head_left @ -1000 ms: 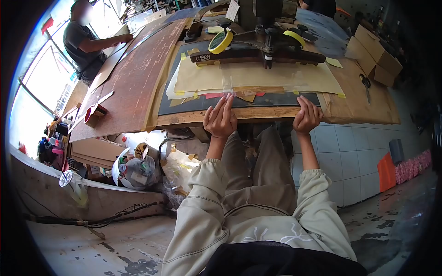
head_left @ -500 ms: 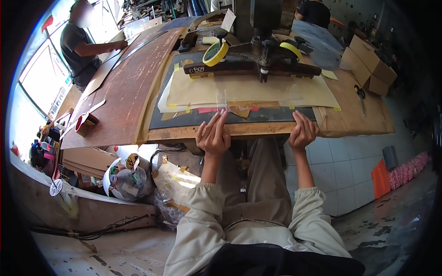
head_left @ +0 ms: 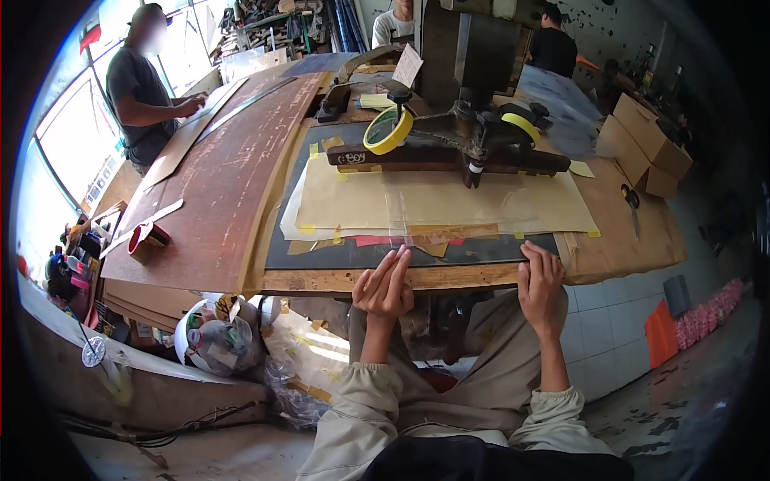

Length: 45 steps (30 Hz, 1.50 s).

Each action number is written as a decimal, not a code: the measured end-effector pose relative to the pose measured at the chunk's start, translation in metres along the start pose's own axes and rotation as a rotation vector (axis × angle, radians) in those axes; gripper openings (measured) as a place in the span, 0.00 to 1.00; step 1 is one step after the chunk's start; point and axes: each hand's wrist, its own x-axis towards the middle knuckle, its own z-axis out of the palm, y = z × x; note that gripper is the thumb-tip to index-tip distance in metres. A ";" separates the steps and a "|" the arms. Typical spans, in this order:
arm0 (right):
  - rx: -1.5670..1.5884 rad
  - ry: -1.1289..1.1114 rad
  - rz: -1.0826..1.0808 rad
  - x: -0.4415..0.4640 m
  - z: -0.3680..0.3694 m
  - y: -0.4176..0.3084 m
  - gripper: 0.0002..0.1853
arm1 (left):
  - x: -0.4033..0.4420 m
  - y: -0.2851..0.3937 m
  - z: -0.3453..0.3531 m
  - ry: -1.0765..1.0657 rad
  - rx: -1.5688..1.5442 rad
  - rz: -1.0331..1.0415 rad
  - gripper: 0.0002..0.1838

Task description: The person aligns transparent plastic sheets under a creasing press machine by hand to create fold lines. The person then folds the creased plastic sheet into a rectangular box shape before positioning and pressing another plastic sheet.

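Note:
My left hand (head_left: pixel 384 282) rests at the wooden front edge (head_left: pixel 337 280) of the bench, palm up with curled fingers; its fingertips touch the dark board (head_left: pixel 321 255) near a clear strip, and nothing is plainly in it. To the right, my right hand (head_left: pixel 541 282) lies on the same edge, fingers bent, with no object visible in it. Beyond both hands, a tan sheet (head_left: pixel 481 199) with yellow tape tabs lies on the dark board. A dark press bar (head_left: pixel 433 159) stands across the sheet's far side, and a yellow tape roll (head_left: pixel 388 131) hangs on its left part.
Scissors (head_left: pixel 632 210) lie on brown paper at the right, before an open cardboard box (head_left: pixel 644 148). A red tape roll (head_left: pixel 147 241) sits on the reddish board (head_left: pixel 216 192). One person (head_left: pixel 140 96) stands at the left; two others are at the back. A bag of waste (head_left: pixel 220 341) is below.
The camera view has tilted, so the bench appears lower and another person shows at the back. The knees have spread apart. Both hands remain at the bench edge.

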 end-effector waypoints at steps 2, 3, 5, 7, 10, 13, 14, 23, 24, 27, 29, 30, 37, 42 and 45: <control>0.018 -0.141 -0.004 0.004 -0.009 0.003 0.19 | -0.003 -0.001 0.001 0.018 0.036 0.020 0.23; 0.022 -0.197 -0.017 0.010 -0.014 0.002 0.20 | -0.003 -0.003 0.004 0.032 0.058 0.034 0.24; 0.030 -0.321 -0.043 0.018 -0.029 0.000 0.22 | -0.002 -0.003 0.004 0.035 0.054 0.034 0.24; 0.088 -0.493 -0.041 0.031 -0.047 -0.004 0.25 | -0.003 -0.002 0.002 0.027 0.054 0.031 0.25; 0.227 -0.671 0.016 0.054 -0.057 -0.003 0.25 | -0.002 -0.001 0.003 0.027 0.054 0.019 0.25; 0.117 -0.435 -0.086 0.059 -0.040 0.006 0.28 | -0.003 -0.001 0.002 0.016 0.061 0.013 0.25; 0.120 -0.353 -0.069 0.058 -0.033 0.006 0.32 | -0.003 -0.001 0.001 0.005 0.063 0.018 0.25; 0.130 -0.253 0.071 0.062 0.007 0.032 0.34 | 0.013 0.008 -0.019 -0.219 -0.077 -0.136 0.21; 0.109 -0.248 0.060 0.062 0.009 0.034 0.33 | 0.019 0.009 -0.022 -0.277 -0.105 -0.188 0.20; 0.039 -0.250 0.028 0.060 0.010 0.036 0.28 | 0.038 0.006 -0.032 -0.461 -0.160 -0.287 0.21; -0.023 -0.277 -0.013 0.062 0.009 0.038 0.24 | 0.054 -0.002 -0.032 -0.581 -0.157 -0.294 0.25; -0.014 -0.266 -0.014 0.063 0.009 0.039 0.22 | 0.062 -0.006 -0.031 -0.684 -0.110 -0.252 0.31; 0.092 -0.259 -0.020 0.085 0.004 0.047 0.19 | 0.090 -0.027 -0.009 -0.885 -0.084 -0.096 0.29; 0.080 -0.231 -0.073 0.093 0.007 0.050 0.20 | 0.094 -0.028 -0.003 -0.799 -0.255 -0.158 0.18; 0.124 -0.240 -0.037 0.094 0.008 0.054 0.20 | 0.095 -0.022 -0.004 -0.700 -0.313 -0.219 0.16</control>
